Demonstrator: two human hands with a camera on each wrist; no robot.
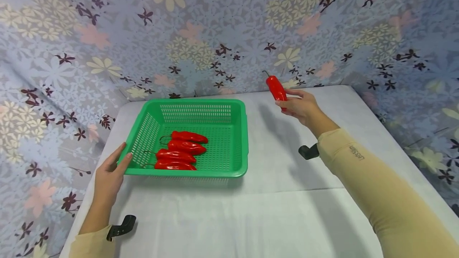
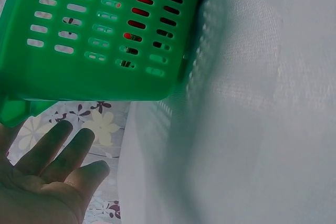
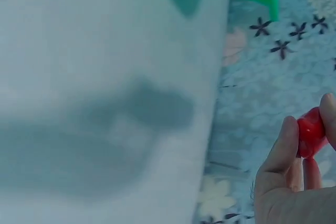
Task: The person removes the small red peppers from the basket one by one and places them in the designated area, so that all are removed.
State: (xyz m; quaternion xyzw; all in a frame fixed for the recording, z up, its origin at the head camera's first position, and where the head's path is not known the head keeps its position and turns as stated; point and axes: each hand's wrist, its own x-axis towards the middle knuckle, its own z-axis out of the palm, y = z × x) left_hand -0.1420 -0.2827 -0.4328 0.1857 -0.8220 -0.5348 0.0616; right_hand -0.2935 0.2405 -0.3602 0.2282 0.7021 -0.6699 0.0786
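In the head view, my right hand [image 1: 300,104] holds a long red chili pepper [image 1: 276,86] above the table, its stem pointing up and left. The right wrist view shows the pepper [image 3: 312,132] end-on between thumb and fingers. My left hand [image 1: 110,172] is at the left side of a green plastic basket [image 1: 209,173], thumb over the rim and fingers outside below it. Seen from the left wrist, several fingertips [image 2: 82,139] hang free beneath the rim. Several red peppers [image 1: 186,147] lie side by side in the basket's left half, stems to the left.
The basket stands on a table with a white cloth [image 1: 201,218]. Behind and beside the table hangs a flowered curtain or cloth [image 1: 229,31]. A black wrist camera [image 1: 309,151] sits on the right wrist, and another camera [image 1: 123,226] on the left.
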